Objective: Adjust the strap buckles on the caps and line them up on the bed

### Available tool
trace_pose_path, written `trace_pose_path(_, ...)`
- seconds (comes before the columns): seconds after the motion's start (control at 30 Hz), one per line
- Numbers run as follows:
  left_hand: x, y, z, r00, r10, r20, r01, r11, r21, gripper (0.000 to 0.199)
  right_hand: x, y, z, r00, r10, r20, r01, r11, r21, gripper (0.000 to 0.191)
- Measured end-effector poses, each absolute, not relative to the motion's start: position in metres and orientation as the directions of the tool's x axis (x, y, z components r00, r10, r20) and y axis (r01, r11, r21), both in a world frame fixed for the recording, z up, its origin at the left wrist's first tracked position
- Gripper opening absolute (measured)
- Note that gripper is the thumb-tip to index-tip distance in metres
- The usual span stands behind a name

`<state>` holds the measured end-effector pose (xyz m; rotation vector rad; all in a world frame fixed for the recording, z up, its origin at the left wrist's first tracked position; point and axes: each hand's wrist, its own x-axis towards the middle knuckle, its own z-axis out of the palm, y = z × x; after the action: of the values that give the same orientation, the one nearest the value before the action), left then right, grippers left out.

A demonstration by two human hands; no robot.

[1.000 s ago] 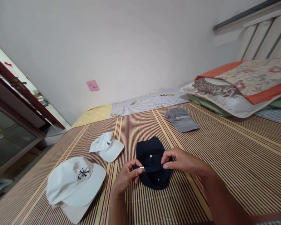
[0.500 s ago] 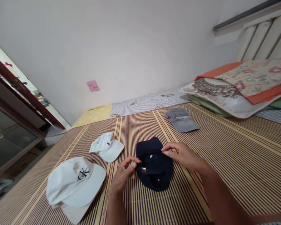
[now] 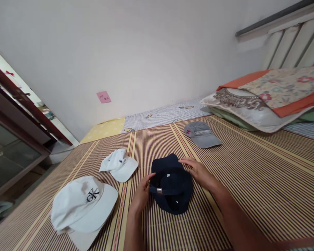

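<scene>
A dark navy cap [image 3: 172, 183] lies upside down on the striped mat [image 3: 235, 174], its inside and a strap with a metal buckle facing up. My left hand [image 3: 142, 195] is at the cap's left edge, thumb and fingers apart, some fingers partly hidden beside it. Against the right edge, near the brim, rests my right hand [image 3: 199, 170], its fingers spread. Neither hand is closed round the cap.
White caps lie to the left: a small one [image 3: 120, 165] and a larger one with black letters [image 3: 83, 205]. A grey cap [image 3: 202, 134] sits farther back. Pillows [image 3: 251, 104] are stacked at the right, by the wall [image 3: 146, 52].
My left hand has turned and moved from the strap to the cap's left side. My right hand has shifted slightly left, its fingers spreading. The cap has barely moved.
</scene>
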<state>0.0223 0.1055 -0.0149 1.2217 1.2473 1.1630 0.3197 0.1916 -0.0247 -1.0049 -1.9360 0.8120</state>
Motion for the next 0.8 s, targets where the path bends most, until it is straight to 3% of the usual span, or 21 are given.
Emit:
trace_pose_path(0.3,0.028,0.108,-0.015,-0.078,0.997,-0.02,0.091,0.027,0.995,0.042,0.315,0.194,-0.028,-0.426,0.831,0.357,0.267,0.492,-0.828,0.026)
trace_pose_path(0.67,0.02,0.097,0.01,-0.027,0.998,0.052,0.102,-0.049,0.994,0.016,0.315,0.189,-0.014,-0.428,0.812,0.396,0.232,0.522,-0.821,0.023)
trace_pose_path(0.8,0.014,0.092,0.018,-0.037,0.994,0.105,0.071,-0.102,0.992,0.021,0.317,0.179,0.006,-0.443,0.802,0.401,0.19,0.521,-0.832,0.022)
